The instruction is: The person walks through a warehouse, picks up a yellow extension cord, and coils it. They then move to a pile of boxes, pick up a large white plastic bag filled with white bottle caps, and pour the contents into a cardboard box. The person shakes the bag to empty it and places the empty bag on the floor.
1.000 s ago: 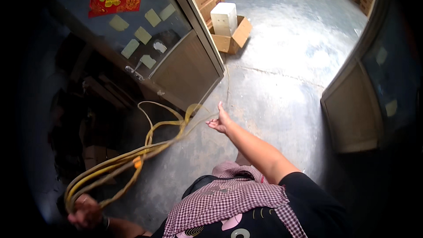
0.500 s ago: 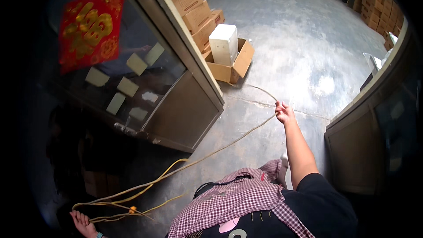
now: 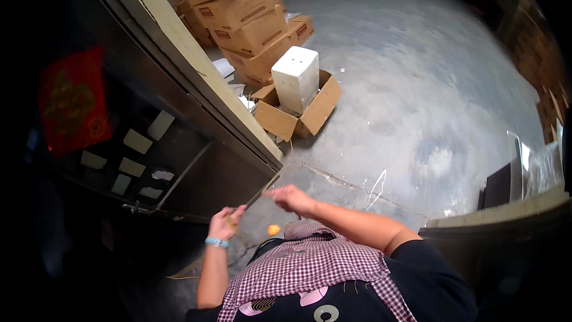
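My left hand (image 3: pixel 223 225), a pale blue band at its wrist, is closed around a thin yellowish cord, of which little shows between the fingers. Just to its right is my right hand (image 3: pixel 291 200), slightly blurred, its fingers curled in a pinch at the cord; the strand there is hard to make out. Below and between the hands shows a small orange piece (image 3: pixel 273 230), blurred. A stretch of the yellowish cord (image 3: pixel 183 277) shows low down, left of my left forearm. My checked apron hides part of the floor beneath.
A glazed door (image 3: pixel 196 185) with a red paper decoration (image 3: pixel 74 101) stands at the left. Beyond it, an open carton (image 3: pixel 325 104) holds a white foam block (image 3: pixel 296 77), beside stacked cartons (image 3: pixel 238 15). At the right are a door frame (image 3: pixel 506 211) and clear plastic wrapping (image 3: pixel 545 167).
My right hand has come back from farther out toward my body, and my left hand has risen inward from the lower left. The long stretched cord between them no longer shows.
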Demonstrator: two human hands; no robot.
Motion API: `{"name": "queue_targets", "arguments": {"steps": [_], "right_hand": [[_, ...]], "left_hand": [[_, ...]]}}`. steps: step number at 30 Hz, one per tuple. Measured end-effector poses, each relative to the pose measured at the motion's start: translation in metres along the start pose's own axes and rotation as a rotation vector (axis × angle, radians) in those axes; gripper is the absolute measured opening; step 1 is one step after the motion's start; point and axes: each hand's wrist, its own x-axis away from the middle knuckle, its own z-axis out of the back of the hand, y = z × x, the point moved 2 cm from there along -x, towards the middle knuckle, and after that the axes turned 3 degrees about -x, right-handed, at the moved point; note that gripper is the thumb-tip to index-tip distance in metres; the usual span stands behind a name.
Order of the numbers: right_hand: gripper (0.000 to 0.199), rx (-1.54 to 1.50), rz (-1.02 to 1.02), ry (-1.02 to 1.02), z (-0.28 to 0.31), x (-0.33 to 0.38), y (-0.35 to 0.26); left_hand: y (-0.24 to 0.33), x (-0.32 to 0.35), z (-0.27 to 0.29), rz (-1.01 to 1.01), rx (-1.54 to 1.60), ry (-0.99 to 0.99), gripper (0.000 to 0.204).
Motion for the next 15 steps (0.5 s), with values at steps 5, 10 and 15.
{"name": "queue_targets", "arguments": {"steps": [5,10,15], "right_hand": [[0.033,-0.145,-0.24,-0.248,0.04,0.001,-0.002],[0.035,-0.096,-0.189,-0.46,0.097,-0.017,-0.08],[0.033,0.294,-0.084,-0.509,0.166,-0.064,-0.139]], "left_hand": [[-0.054,-0.157,-0.103,0.311,-0.095,0.027,0.036],[-0.052,-0.296,-0.107,0.432,0.068,0.303,0.026],[0.004,-0.369,-0.148,0.305,0.106,0.144,0.043]]}}
